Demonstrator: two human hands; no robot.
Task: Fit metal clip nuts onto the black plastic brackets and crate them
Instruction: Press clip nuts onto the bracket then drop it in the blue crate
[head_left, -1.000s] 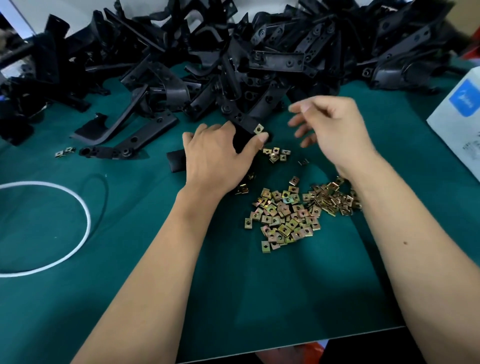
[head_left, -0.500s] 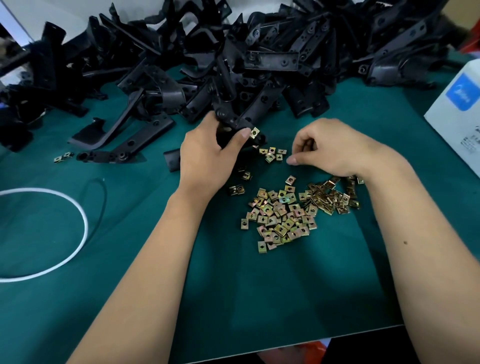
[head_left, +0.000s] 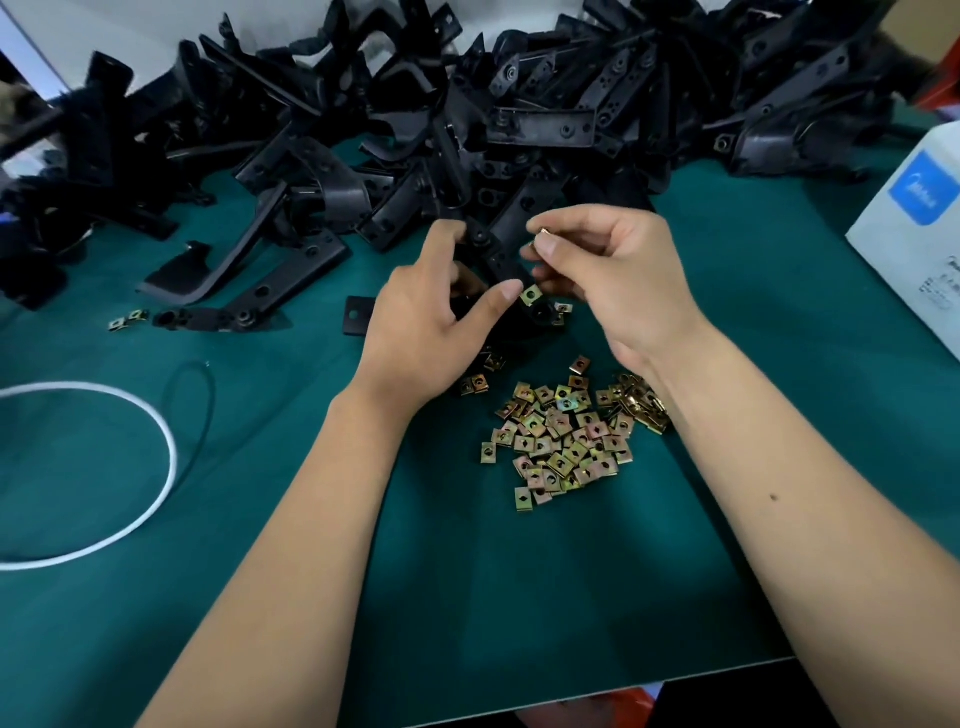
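My left hand (head_left: 431, 322) is gripping a matte black bracket (head_left: 501, 249); my right hand (head_left: 608, 270) is pinching a brassy square clip nut (head_left: 544, 233) at frame centre.

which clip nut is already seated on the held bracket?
The clip nut by the left hand's thumb tip, clipped on the bracket end. The right hand pinches another nut, not yet fitted; the rest lie loose.

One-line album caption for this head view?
Left hand holds a black bracket while right hand brings a clip nut.

Black brackets (head_left: 540, 127), brassy gold clip nuts (head_left: 563, 439), teal mat (head_left: 519, 597), white cord (head_left: 156, 441), white-and-blue box (head_left: 914, 228)
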